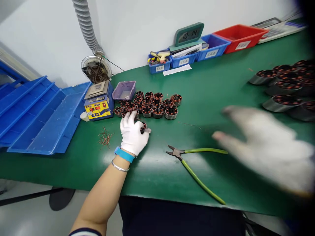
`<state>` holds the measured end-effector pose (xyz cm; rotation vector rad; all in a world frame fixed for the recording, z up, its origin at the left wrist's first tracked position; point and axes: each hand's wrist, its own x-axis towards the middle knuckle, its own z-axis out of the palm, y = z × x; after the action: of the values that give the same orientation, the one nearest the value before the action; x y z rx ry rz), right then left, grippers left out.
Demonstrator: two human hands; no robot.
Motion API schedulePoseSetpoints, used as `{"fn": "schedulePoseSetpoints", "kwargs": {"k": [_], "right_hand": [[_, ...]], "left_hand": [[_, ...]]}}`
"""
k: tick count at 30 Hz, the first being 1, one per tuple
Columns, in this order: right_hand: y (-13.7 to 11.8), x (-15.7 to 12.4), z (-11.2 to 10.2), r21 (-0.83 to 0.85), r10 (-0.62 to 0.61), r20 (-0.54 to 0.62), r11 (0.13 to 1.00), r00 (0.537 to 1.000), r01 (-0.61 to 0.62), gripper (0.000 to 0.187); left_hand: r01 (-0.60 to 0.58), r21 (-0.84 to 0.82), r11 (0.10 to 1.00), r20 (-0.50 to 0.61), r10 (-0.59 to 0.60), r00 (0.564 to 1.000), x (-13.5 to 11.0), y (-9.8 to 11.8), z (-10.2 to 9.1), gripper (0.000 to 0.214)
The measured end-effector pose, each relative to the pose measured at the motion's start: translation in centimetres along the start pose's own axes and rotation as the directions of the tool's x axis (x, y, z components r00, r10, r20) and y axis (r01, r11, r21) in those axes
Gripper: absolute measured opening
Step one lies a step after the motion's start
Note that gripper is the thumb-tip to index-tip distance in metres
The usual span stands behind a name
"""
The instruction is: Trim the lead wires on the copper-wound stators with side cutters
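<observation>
My left hand (134,134), in a white glove, is closed around a wound motor stator (143,127), a small metal ring with copper coils. The fingers partly hide it. Just beyond stand several more stators (157,102) grouped in rows. My right hand (265,144), also gloved and smeared by motion, is over the right of the table; its thumb and fingers are apart with nothing between them. Between my hands lie green-handled cutting pliers (197,164), jaws and handles spread. A thin piece of wire (189,124) lies beyond the pliers.
Farther right stand more stators (283,86). Copper wire clippings (105,138) lie at left near a blue-yellow CM 559 unit (98,108), a purple bin (125,90) and blue trays (49,127). Along the wall are blue bins (159,68), a clock (189,33) and a red bin (240,36).
</observation>
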<state>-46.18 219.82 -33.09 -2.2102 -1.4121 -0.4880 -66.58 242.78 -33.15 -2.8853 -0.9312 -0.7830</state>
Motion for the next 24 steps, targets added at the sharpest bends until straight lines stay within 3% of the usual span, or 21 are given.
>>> {"fn": "schedulePoseSetpoints", "kwargs": {"k": [1, 2, 4, 6, 10, 13, 15, 17, 19, 21, 24], "right_hand": [[-2.5, -1.1, 0.3, 0.122, -0.271, 0.034, 0.957, 0.962, 0.265, 0.044], [-4.6, -2.2, 0.7, 0.260, -0.476, 0.091, 0.859, 0.875, 0.441, 0.041], [-7.0, -4.3, 1.5, 0.321, -0.511, 0.145, 0.834, 0.847, 0.448, 0.036], [-7.0, -5.6, 2.0, 0.264, -0.450, 0.185, 0.879, 0.874, 0.397, 0.038], [-4.7, -5.6, 1.2, 0.119, -0.334, 0.199, 0.941, 0.921, 0.316, 0.040], [-5.4, -3.5, 0.2, 0.132, -0.077, 0.245, 0.990, 0.966, 0.046, 0.046], [-7.0, -1.3, 0.1, 0.170, 0.107, 0.418, 0.966, 0.902, -0.193, 0.040], [-8.3, 0.7, 0.4, 0.192, 0.152, 0.602, 0.926, 0.784, -0.327, 0.028], [-8.8, 1.9, 0.9, 0.175, 0.137, 0.682, 0.923, 0.718, -0.342, 0.023], [-8.5, 2.1, 1.4, 0.089, 0.157, 0.654, 0.956, 0.740, -0.281, 0.025], [-7.8, 1.7, 1.8, -0.055, 0.203, 0.533, 0.977, 0.821, -0.206, 0.031]], "left_hand": [[-0.067, -0.046, 0.997, 0.024, 0.068, 0.997, -0.4, 0.8, -0.2, 0.020], [-0.128, -0.095, 0.987, 0.065, 0.135, 0.989, -0.9, 1.6, -0.4, 0.019], [-0.186, -0.182, 0.966, 0.177, 0.218, 0.960, -1.9, 3.4, -0.8, 0.016], [-0.149, -0.252, 0.956, 0.236, 0.210, 0.949, -2.6, 4.6, -1.1, 0.030], [0.072, -0.438, 0.896, 0.311, 0.076, 0.947, -2.8, 5.0, -2.9, 0.103], [0.206, -0.467, 0.860, 0.533, 0.088, 0.841, -2.2, 4.3, -4.2, 0.128], [0.239, -0.461, 0.855, 0.604, 0.106, 0.790, -2.0, 4.1, -4.3, 0.128], [0.266, -0.490, 0.831, 0.595, 0.096, 0.798, -2.0, 4.4, -3.8, 0.118], [0.291, -0.522, 0.802, 0.561, 0.066, 0.825, -2.1, 4.8, -3.0, 0.102], [0.297, -0.532, 0.793, 0.549, 0.056, 0.834, -2.2, 5.1, -2.4, 0.091], [0.300, -0.552, 0.778, 0.547, 0.065, 0.835, -2.4, 5.1, -2.0, 0.095]]}}
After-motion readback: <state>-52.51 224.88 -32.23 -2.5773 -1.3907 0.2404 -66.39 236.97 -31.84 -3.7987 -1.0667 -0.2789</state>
